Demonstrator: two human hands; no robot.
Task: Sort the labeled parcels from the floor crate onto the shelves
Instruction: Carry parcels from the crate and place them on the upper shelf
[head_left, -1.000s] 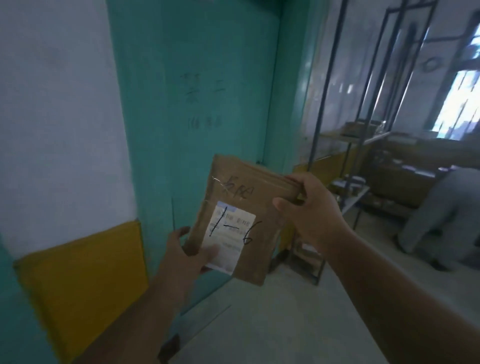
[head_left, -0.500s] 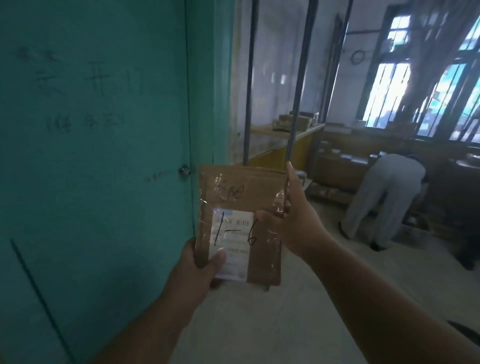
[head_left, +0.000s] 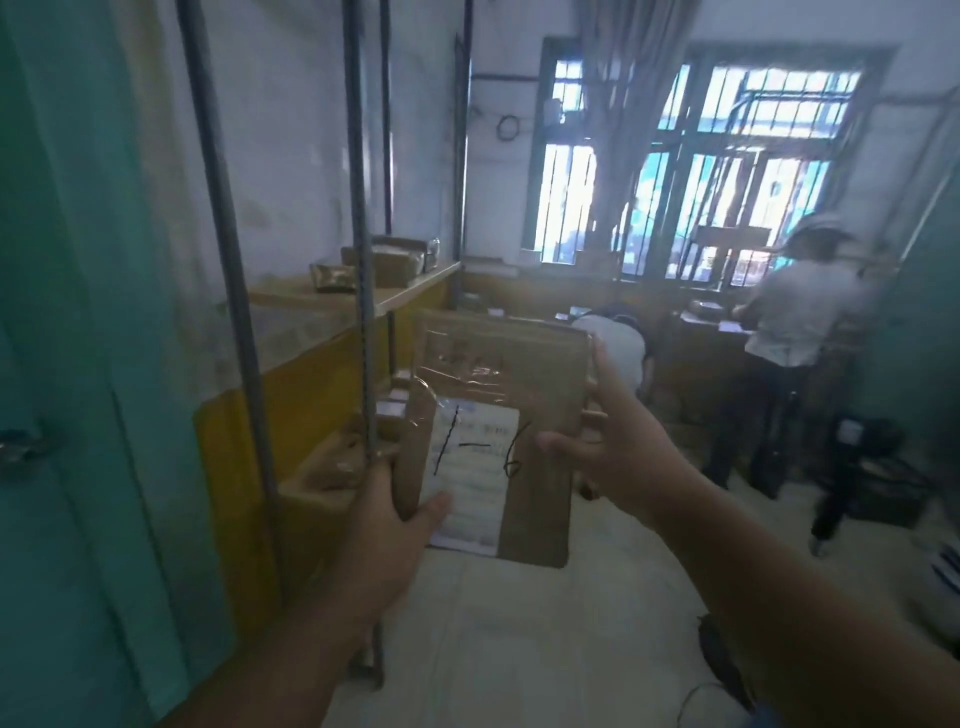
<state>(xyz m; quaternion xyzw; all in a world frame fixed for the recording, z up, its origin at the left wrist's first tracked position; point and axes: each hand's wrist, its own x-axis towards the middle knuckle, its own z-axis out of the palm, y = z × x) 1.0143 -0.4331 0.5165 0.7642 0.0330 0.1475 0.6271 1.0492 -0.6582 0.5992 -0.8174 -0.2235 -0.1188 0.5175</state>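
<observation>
Head view: a flat brown parcel (head_left: 498, 415) is held upright in mid-air between both hands, in front of the chest, above the pale floor (head_left: 519, 649). Its white label (head_left: 470, 478) faces the camera and carries a handwritten "1-6".

The left hand (head_left: 387, 512) grips the lower left corner: its thumb lies across the label's bottom edge, while its fingers go behind the parcel, out of sight. The right hand (head_left: 621, 441) holds the right edge. Its thumb presses on the front beside the "6", the fingers (head_left: 602, 366) curl round the edge and up toward the top corner.

Just left of the parcel stands a metal rack (head_left: 363, 291), its shelf (head_left: 410, 291) carrying a few brown packages (head_left: 395, 260).

At the back, under a barred window (head_left: 701, 171), one person (head_left: 618, 343) bends low and another (head_left: 789, 332) stands at a tabletop.
</observation>
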